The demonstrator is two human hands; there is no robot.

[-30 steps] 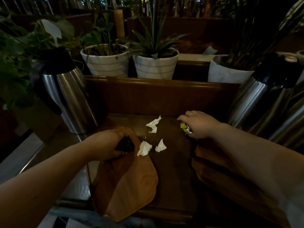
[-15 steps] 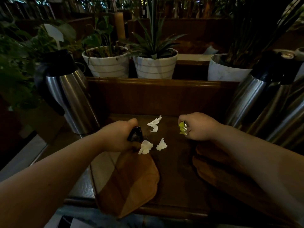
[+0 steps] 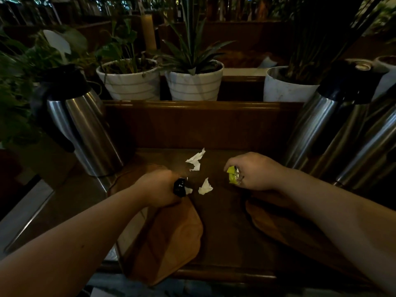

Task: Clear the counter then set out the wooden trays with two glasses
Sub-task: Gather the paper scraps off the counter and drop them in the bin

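Closed around a small black object (image 3: pixel 179 187), the left hand (image 3: pixel 157 187) is held low over the counter (image 3: pixel 227 228), its knuckles above the far end of the left tray (image 3: pixel 169 243). What the black object is cannot be made out. A crumpled yellow wrapper (image 3: pixel 233 175) with a silvery edge is gripped in the right hand (image 3: pixel 256 171), whose fingers are curled shut around it. The right tray (image 3: pixel 278 224) is seen just near of that hand, largely covered by the forearm.

Between the two hands, white paper scraps are scattered on the dark wood. One scrap (image 3: pixel 205 186) lies just right of the black object, and a smaller bit (image 3: pixel 188 190) is touching or almost touching it. Two more scraps (image 3: pixel 195 160) lie farther back, apart from both hands.

A steel jug (image 3: pixel 85 133) with a black top is stood at the far left of the counter, and more jugs (image 3: pixel 334 129) lean in on the right. Behind the wooden back rail, three white pots (image 3: pixel 194 85) with plants are lined up.
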